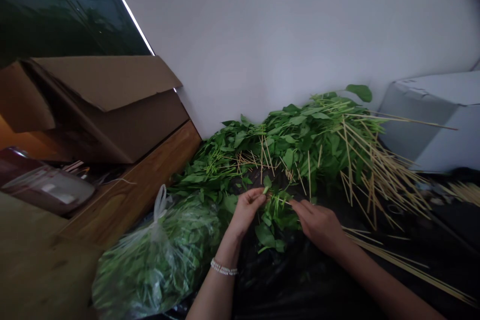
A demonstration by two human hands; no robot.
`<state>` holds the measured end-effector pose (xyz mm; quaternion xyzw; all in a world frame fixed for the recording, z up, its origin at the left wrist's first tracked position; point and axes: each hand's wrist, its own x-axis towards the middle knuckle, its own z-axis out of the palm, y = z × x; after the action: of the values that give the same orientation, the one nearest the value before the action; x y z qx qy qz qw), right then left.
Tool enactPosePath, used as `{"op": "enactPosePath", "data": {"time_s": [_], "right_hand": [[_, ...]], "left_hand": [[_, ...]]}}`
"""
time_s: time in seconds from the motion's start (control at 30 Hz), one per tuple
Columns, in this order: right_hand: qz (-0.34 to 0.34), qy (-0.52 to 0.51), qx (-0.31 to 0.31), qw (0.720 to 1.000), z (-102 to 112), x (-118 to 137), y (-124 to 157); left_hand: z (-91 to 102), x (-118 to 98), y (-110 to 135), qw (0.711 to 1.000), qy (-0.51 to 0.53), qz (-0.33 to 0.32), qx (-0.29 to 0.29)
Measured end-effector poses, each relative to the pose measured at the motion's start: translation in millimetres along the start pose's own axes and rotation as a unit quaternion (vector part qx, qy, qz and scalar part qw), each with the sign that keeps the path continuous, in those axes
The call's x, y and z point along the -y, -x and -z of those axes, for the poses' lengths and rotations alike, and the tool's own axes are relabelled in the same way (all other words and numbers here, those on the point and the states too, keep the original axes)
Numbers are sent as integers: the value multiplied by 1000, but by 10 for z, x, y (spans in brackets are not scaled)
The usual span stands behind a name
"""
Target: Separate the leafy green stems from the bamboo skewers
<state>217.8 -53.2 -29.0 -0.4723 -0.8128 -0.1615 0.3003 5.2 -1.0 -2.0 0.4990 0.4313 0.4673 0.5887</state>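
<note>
My left hand (247, 208) pinches a small green leafy stem (266, 187) between thumb and fingers. My right hand (318, 224) is closed over a little bunch of leafy greens (275, 215) that lies on black plastic sheeting (300, 280). Just beyond both hands, against the white wall, lies a big heap of leafy greens (296, 145). A mass of pale stripped stalks (371, 170) fans out to the right of the heap. A pearl bracelet (224, 268) is on my left wrist.
A clear plastic bag full of greens (157, 260) lies at the lower left. An open cardboard box (101, 105) sits on a wooden ledge (142, 180) to the left. A white box (435, 120) stands at the right against the wall.
</note>
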Motion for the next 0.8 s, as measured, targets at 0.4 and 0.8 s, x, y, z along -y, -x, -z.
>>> {"op": "enactPosePath", "data": {"time_s": [0.4, 0.8], "right_hand": [[0, -6, 6, 1000, 8, 7, -6], [5, -10, 6, 1000, 10, 16, -1]], "left_hand": [[-48, -4, 26, 1000, -16, -1, -3], [-48, 2, 40, 999, -43, -2, -5]]}}
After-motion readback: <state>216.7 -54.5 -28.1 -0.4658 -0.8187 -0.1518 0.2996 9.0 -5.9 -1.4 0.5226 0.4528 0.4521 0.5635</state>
